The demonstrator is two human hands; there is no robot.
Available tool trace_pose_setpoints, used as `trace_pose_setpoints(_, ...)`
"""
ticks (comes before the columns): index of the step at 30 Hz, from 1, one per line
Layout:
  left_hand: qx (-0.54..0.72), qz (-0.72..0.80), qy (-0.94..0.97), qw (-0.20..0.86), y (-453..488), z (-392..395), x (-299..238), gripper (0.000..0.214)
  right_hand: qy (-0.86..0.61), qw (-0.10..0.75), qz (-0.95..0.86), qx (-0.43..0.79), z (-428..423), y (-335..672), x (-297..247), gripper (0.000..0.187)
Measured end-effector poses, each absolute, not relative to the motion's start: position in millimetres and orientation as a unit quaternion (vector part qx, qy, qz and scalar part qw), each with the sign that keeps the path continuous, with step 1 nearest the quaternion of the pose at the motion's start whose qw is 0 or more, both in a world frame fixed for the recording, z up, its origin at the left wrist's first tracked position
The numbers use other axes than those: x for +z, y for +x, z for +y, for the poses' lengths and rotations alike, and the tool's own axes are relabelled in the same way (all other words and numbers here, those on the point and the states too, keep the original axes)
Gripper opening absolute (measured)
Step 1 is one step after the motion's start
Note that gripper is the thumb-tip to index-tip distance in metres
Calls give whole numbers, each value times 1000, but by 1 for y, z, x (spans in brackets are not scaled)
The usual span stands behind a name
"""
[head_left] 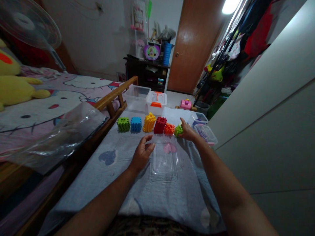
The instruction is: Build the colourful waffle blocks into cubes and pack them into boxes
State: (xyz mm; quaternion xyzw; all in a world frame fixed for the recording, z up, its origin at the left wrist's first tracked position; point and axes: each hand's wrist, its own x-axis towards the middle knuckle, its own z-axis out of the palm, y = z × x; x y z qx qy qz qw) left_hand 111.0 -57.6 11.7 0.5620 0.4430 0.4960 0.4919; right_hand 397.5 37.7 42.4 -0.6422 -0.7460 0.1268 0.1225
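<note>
A clear plastic box (164,164) lies on the grey-blue cloth in front of me. My left hand (142,151) is at its upper left edge, thumb and fingers apart, with the fingertips close to or touching the rim. Farther right, my right hand (188,131) is at a small light green block piece (178,130), its thumb side against it and the index finger raised. This piece ends a row of knobbly foam-like block stacks: green (123,125), blue (136,124), yellow (149,122), dark red (160,125) and orange (169,128).
Behind the row stand an open clear bin (137,98) and a lidded box with orange clasps (157,102). Two small clear containers, one upper (199,118) and one lower (206,133), lie at the right. A wooden bed rail (114,96) and plastic bag (66,137) border the left; a white cabinet (270,131) the right.
</note>
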Motion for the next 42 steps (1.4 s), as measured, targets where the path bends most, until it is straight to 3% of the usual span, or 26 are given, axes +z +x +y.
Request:
trace_pose_setpoints(11, 500, 443, 567, 482, 112, -58, 16, 46, -618, 209, -741, 159, 38, 405, 40, 114)
trace_pose_setpoints(20, 507, 448, 573, 462, 114, -59, 17, 40, -614, 218, -748, 128, 5, 400, 98, 104)
trace_pose_setpoints(25, 492, 467, 582, 447, 115, -60, 18, 40, -560, 180, -788, 183, -33, 363, 129, 99)
trace_pose_setpoints(30, 489, 473, 581, 446, 118, -63, 20, 41, -454, 158, -847, 227, -63, 320, 118, 87)
trace_pose_setpoints(42, 499, 466, 580, 444, 119, -65, 24, 37, -501, -47, -857, 116, -56, 277, 75, 59)
